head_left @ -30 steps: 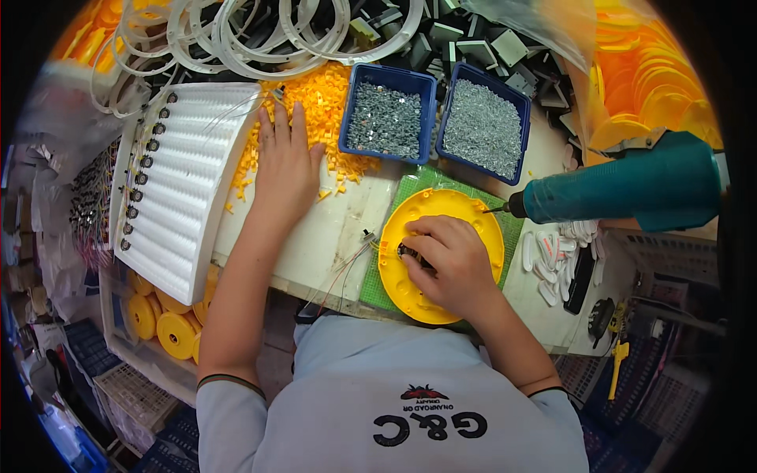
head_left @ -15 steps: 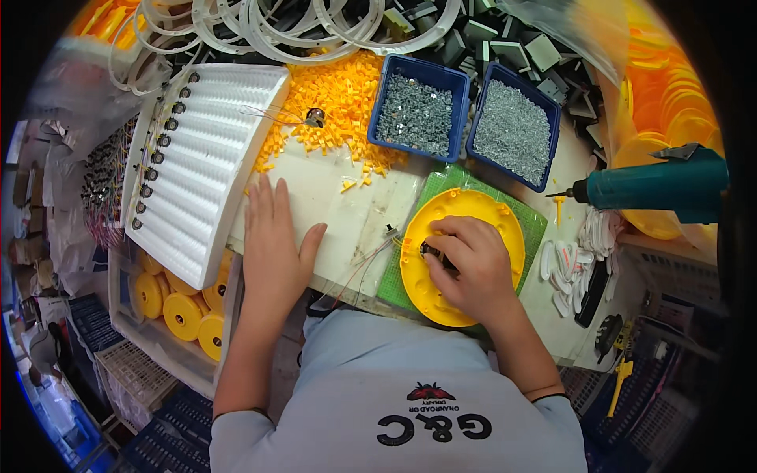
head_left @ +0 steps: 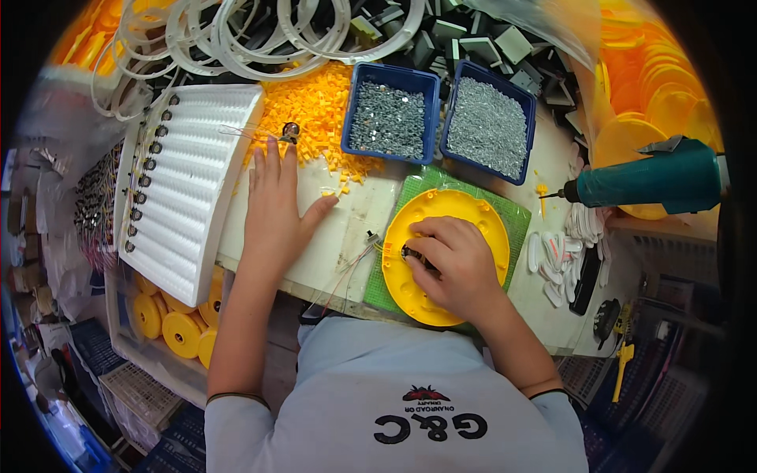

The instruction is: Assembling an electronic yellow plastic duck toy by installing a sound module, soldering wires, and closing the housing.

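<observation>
My left hand [head_left: 277, 206] reaches flat over the table with its fingers stretched and nothing in it. Its fingertips are at the edge of a heap of small yellow plastic pieces [head_left: 315, 106], close to a small dark round part with thin wires [head_left: 290, 132] lying on the heap. My right hand [head_left: 457, 268] is over a round yellow plastic shell [head_left: 481, 213], its fingers closed on a small dark round part [head_left: 408, 252] near the middle. Wires [head_left: 347, 268] trail out past the shell's left side to a tiny connector. The shell rests on a green mat [head_left: 516, 225].
Two blue bins [head_left: 432, 118] of small metal parts stand behind the shell. A white foam tray [head_left: 189, 173] with dark round parts along its edge leans at the left. At the right are a teal power screwdriver [head_left: 646, 180] and white plastic pieces [head_left: 552, 268]. White rings [head_left: 315, 39] lie at the back.
My left hand has moved forward, up to the dark round part on the yellow pieces. My right hand stays in the shell. The whole view has shifted slightly.
</observation>
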The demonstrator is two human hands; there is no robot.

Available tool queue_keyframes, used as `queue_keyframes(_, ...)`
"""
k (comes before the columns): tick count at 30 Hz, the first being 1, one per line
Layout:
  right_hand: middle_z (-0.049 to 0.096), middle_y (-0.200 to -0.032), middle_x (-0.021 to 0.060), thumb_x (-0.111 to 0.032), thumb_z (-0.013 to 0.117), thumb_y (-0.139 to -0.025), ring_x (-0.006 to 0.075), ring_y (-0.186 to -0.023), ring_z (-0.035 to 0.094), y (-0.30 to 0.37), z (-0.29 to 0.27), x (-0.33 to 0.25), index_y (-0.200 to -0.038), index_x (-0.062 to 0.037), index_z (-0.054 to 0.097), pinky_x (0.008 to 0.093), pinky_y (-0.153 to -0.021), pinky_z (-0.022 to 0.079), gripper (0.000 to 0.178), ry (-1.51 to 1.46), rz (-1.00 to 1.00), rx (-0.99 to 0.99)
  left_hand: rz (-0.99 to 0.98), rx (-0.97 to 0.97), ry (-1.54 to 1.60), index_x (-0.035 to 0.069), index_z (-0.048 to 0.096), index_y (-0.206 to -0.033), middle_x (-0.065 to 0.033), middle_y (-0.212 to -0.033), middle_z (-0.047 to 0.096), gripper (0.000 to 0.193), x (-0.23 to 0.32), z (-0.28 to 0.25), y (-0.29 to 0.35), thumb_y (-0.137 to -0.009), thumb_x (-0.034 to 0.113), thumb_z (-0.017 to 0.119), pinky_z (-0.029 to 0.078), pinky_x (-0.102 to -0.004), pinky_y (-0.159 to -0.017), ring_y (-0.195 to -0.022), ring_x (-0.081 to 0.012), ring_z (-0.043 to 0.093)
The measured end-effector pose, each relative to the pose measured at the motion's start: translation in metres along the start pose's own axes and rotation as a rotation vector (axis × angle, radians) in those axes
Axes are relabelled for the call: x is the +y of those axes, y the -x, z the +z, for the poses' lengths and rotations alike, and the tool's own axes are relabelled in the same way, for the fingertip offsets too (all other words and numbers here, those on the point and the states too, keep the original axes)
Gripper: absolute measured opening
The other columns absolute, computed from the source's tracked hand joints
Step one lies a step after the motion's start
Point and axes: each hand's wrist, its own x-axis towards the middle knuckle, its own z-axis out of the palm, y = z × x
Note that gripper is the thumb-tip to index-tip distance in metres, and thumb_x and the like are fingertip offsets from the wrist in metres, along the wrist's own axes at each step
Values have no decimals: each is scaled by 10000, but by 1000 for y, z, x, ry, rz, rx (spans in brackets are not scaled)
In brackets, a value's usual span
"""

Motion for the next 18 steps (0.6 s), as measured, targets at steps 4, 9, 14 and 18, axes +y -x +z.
queue_keyframes(4, 699, -1079, 105, -112, 760, -808, 311, -994, 671, -1, -1, -1, -942, -50, 706, 430, -874, 530, 157, -1, -14, -5, 0, 13, -5, -81, 384, -1539, -343, -1644, 277, 894, 0, 5, -4, -919, 441, 762, 243, -551, -1254, -1555, -478, 239)
queue_keyframes(9, 699, -1081, 105, -121, 759, -812, 311, -989, 670, -1, 0, -2, -945, -51, 709, 432, -874, 531, 158, 10, -23, -13, 25, 160, 11, -78, 423, -1501, -338, -1622, 326, 833, -1, 10, -21, -909, 384, 784, 274, -553, -1238, -1525, -488, 297)
queue_keyframes(14, 714, -1086, 104, -96, 779, -781, 319, -993, 684, 0, 0, -1, -957, -54, 719, 433, -858, 544, 190, 16, -1, -8, 18, 143, 50, -75, 454, -1480, -322, -1610, 360, 732, 13, -9, 20, -937, 311, 756, 301, -543, -1225, -1494, -496, 342)
queue_keyframes(18, 714, -1089, 104, -99, 781, -779, 317, -996, 685, 1, 0, 0, -959, -54, 722, 431, -865, 541, 195, 15, 4, -9, -195, 59, 201, -77, 470, -1469, -318, -1588, 399, 688, 1, -35, 63, -945, 277, 741, 322, -521, -1220, -1461, -500, 395)
